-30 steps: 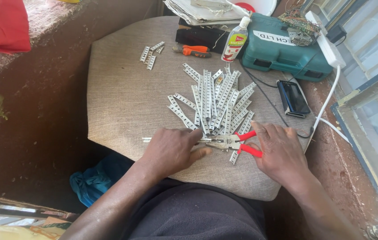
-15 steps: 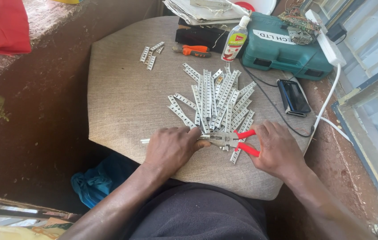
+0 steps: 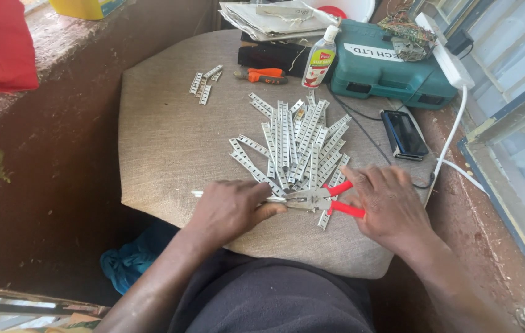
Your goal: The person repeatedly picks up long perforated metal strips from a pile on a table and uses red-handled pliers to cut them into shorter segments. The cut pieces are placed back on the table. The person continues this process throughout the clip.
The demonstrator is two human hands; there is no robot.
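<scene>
At the lower middle of the frame, the left hand (image 3: 228, 208) lies palm down on the cloth-covered tabletop (image 3: 164, 142), fingers curled over one thin white strip (image 3: 197, 193) whose end pokes out to its left. Just right of it lie the red-handled pliers (image 3: 324, 200), jaws pointing toward the left hand. The right hand (image 3: 392, 206) rests flat and spread at the handles, fingers touching them without closing around them. Directly above the pliers fans the pile of white perforated strips (image 3: 296, 145). Further up sit a small cluster of short strips (image 3: 204, 83) at upper left, an orange-handled tool (image 3: 261, 75), a clear bottle (image 3: 319, 60), a black phone (image 3: 403, 134) and a teal tool case (image 3: 392, 71).
</scene>
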